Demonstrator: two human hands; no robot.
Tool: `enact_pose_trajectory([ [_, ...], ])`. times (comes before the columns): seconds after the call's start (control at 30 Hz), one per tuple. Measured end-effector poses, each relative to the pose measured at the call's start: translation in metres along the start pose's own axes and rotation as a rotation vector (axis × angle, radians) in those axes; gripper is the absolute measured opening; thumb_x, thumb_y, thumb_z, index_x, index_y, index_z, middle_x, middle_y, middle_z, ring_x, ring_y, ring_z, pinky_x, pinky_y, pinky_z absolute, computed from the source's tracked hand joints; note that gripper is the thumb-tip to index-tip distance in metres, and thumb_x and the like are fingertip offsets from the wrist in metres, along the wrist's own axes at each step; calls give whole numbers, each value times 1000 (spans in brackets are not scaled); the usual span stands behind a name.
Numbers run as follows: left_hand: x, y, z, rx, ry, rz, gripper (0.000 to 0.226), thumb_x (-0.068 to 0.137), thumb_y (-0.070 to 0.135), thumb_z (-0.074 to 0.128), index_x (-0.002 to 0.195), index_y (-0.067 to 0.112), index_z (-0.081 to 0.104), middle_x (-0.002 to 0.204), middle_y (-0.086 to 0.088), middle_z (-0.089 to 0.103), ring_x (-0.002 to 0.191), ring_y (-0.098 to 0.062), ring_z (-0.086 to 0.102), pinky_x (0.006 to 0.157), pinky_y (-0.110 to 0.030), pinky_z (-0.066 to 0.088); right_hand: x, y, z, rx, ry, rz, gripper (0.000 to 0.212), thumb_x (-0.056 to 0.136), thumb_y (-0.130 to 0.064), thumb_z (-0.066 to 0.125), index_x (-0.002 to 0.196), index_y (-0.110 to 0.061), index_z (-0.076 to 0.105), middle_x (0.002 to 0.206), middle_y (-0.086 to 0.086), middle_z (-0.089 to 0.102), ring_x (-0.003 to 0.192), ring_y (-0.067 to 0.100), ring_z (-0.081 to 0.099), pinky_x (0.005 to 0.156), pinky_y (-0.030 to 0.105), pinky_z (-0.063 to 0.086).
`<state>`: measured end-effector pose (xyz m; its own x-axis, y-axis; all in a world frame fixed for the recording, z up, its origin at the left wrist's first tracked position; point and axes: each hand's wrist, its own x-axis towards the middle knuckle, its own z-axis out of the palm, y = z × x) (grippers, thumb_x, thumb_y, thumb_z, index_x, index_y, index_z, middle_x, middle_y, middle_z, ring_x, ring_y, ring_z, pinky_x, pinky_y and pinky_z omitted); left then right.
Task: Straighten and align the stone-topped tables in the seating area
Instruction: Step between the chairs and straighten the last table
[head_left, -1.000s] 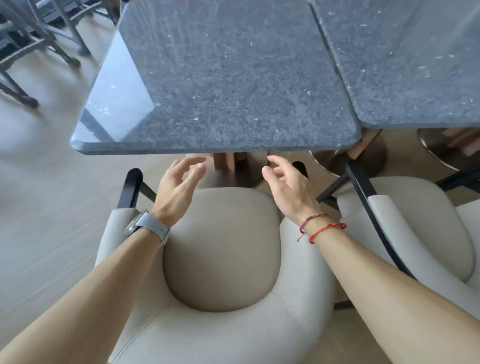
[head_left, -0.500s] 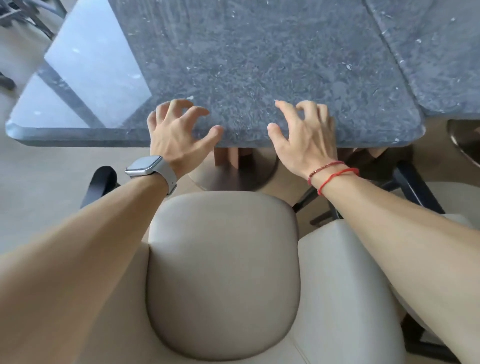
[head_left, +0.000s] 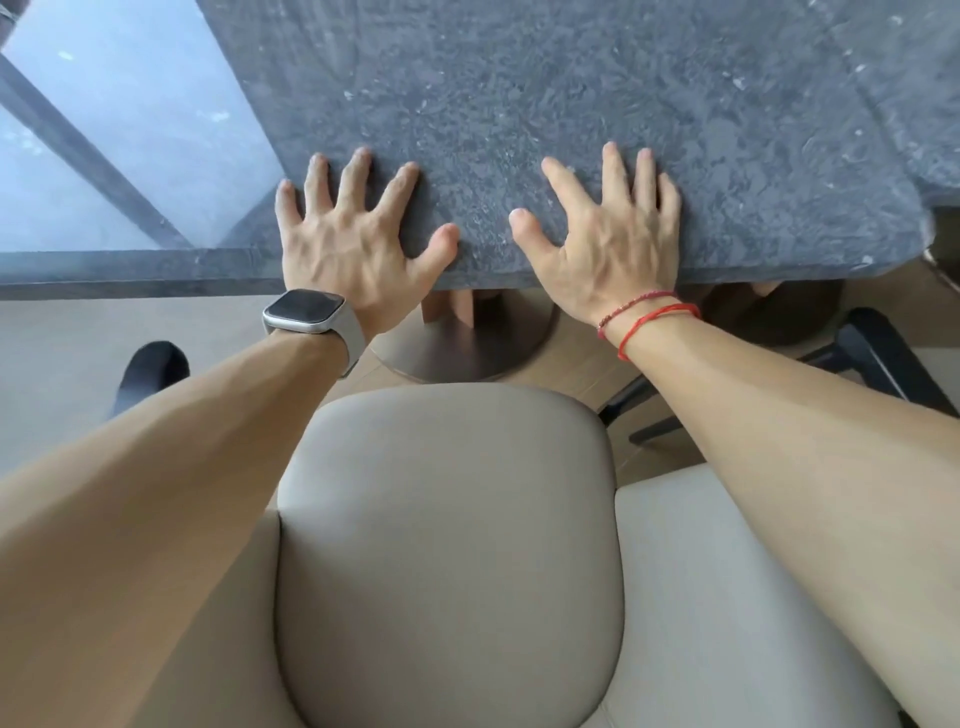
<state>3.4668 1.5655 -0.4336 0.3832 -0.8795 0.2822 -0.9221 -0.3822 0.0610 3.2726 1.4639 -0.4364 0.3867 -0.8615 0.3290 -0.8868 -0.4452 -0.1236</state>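
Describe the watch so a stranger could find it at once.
A grey stone table fills the top, both hands flat on it. Behind the left hand, the watch wraps the wrist: dark square face, pale band, unlike the red bracelets by the right hand.

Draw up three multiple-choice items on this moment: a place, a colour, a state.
1. Where do the left hand and right hand lie? A on the stone tabletop near its front edge; B on a wooden shelf; C on a door handle.
2. What colour is the cord on the right wrist? A blue; B red; C green.
3. How are the left hand's fingers? A curled into a fist; B pinching a cloth; C spread flat.
Key: 1 A, both palms rest on the grey stone; 2 B, red strands circle the wrist; 3 C, all five fingers lie splayed.
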Motion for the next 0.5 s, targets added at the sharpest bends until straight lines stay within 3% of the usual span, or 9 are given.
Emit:
enact_pose_trajectory([
  [0.5,-1,1,9,3,69,4,71,91,74,22,143,33,49,153,-6,48,141,-43,38,116,-62,24,1,1,11,-15,117,-9,63,90,-63,27,141,-38,56,150,18,50,140,43,40,118,51,24],
])
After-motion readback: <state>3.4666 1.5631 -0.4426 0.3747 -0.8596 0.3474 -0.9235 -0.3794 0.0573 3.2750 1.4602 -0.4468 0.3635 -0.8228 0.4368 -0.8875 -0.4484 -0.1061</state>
